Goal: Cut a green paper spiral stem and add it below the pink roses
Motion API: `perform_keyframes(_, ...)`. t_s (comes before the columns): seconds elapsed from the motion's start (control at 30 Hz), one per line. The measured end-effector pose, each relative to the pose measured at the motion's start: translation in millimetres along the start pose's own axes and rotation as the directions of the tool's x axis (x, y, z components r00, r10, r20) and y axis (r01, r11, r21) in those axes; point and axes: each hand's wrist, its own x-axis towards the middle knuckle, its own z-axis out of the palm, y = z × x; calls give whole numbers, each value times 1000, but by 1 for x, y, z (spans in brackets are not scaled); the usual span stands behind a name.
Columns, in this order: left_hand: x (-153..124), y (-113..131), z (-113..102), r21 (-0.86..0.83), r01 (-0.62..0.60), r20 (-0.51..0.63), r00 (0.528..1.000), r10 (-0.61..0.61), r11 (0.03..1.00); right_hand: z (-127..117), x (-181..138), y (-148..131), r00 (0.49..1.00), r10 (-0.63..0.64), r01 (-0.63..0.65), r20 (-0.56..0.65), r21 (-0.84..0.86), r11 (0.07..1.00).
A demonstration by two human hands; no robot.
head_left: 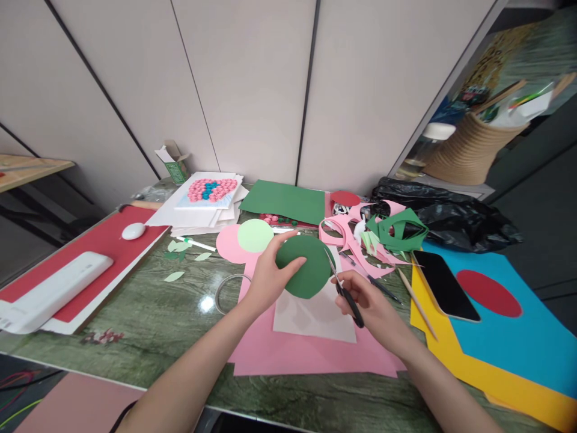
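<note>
Head — green scraps (409,242) near scissors (354,310)

Presents both bare forearms (198,367) extended forward, converging. Holds left hand (269,273) pinched, right hand (367,297) curled inward.

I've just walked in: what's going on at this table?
A person's left hand holds a roughly round piece of dark green paper. The right hand holds scissors, blades at the paper's right edge. Beneath are a pale sheet and pink sheets; pink scraps and green scraps lie beyond the right hand.
</note>
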Motion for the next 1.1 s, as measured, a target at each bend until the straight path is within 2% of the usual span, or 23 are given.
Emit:
perform_keyframes(0.87,3,-1,-2,30,-25,-66,997,27,999,0,2,2,999,34,-34,6,17,999)
perform_keyframes(1.1,3,2,-4,27,-13,-38,999,14,1000,0,0,0,998,56,-57,32,34,998)
